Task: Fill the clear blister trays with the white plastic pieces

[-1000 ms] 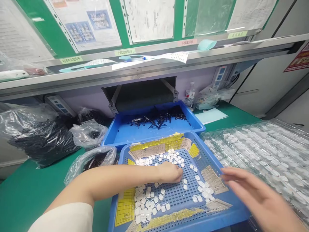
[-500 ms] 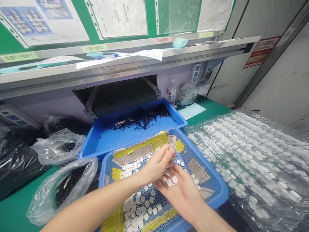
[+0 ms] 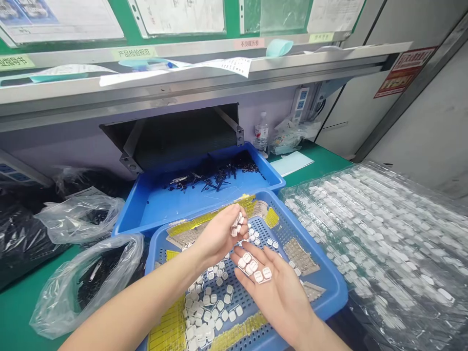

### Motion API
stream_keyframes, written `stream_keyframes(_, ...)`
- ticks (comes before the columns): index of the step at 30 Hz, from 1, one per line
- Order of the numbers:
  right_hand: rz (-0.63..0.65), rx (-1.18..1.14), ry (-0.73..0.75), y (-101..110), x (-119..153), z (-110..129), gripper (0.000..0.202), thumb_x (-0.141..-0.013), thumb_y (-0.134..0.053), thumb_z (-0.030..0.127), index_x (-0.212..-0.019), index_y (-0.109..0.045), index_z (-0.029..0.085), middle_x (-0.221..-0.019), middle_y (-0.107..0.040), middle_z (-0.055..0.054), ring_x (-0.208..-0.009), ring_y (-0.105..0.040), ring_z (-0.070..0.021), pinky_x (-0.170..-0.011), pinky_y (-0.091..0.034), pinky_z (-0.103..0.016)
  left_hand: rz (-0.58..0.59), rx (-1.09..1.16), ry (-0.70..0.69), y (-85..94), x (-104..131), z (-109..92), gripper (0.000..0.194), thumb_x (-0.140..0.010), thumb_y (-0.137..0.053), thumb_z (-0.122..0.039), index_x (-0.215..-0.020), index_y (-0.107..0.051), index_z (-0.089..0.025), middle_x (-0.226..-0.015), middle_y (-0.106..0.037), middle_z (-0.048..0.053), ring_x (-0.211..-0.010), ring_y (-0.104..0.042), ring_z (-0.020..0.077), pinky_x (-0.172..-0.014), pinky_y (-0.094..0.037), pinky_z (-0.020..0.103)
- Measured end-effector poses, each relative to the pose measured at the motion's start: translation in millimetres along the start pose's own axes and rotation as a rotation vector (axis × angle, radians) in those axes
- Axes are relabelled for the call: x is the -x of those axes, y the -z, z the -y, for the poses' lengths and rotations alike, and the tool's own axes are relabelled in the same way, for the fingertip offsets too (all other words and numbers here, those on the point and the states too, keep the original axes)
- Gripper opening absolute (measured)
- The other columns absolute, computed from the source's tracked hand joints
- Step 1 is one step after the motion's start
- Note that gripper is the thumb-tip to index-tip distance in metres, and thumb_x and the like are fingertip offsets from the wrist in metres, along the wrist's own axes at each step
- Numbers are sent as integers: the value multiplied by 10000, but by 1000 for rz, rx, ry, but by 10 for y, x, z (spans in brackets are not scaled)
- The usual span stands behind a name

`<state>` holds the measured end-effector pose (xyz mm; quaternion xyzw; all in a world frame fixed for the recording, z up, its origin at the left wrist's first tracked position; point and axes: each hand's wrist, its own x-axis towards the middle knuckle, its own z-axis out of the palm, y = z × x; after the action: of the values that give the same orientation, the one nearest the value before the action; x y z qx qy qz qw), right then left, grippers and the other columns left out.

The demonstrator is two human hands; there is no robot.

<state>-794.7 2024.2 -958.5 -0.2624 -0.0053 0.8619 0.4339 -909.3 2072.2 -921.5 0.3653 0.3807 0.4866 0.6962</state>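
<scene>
My left hand [image 3: 223,233] is closed around a bunch of small white square plastic pieces [image 3: 237,225], which show between its curled fingers. Just below and to the right, my right hand [image 3: 272,287] is palm up with its fingers stretched out. It carries several more white pieces [image 3: 259,277], joined in pairs, across the fingers and upper palm. Both hands are over a blue perforated basket [image 3: 331,292] with yellow tape and cardboard patches on its walls. Loose white pieces [image 3: 201,312] are heaped on the basket's left side, and a few are scattered at its back and right.
Behind the basket, a blue tray [image 3: 153,207] has black scraps [image 3: 219,178] in it, below a dark chute [image 3: 183,141]. Clear bags [image 3: 87,287] with black contents stand at left. Stacked clear trays [image 3: 383,234] of white pieces fill the right. A bottle [image 3: 261,132] stands behind.
My left hand has moved left and up, away from my right palm, and the pieces in its fingers now show. More pieces are visible on my right hand. The view has shifted slightly.
</scene>
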Motion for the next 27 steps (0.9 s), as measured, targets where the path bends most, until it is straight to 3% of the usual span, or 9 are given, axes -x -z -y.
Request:
stream_keyframes(6, 26, -30, 47, 5, 1, -18, 245, -800, -396, 278, -841, -610, 165, -970, -587, -52, -885, -521, -151, -824, -384, -348, 61, 20, 93, -82, 73, 35, 214, -825, -387, -274, -672, -459, -143, -637, -444, -3, -555, -435, 75, -574, -386, 205)
stream_keyframes(15, 31, -60, 94, -33, 26, -6, 107, -739, -509, 233, -742, -613, 207, -828, -597, 9, -807, -528, -113, -812, -393, -334, 195, 7, 126, -128, 158, 66, 201, -834, -377, -254, -685, -446, -138, -723, -562, 51, -676, -548, 126, -646, -430, 248)
stream_keyframes(22, 40, -53, 90, 5, 24, -6, 150, -767, -464, 241, -834, -598, 234, -881, -595, 3, -804, -518, -122, -765, -407, -360, 83, 181, 225, -90, 101, 47, 196, -831, -372, -265, -757, -476, -116, -789, -574, 86, -812, -574, 172, -764, -446, 296)
stream_keyframes(27, 33, -31, 109, 30, 21, -9, 157, -773, -451, 257, -821, -597, 225, -866, -598, 3, -774, -516, -118, -747, -416, -363, 133, 229, 287, -65, 77, 19, 200, -789, -393, -194, -894, -505, -66, -887, -575, 143, -912, -549, 228, -831, -423, 350)
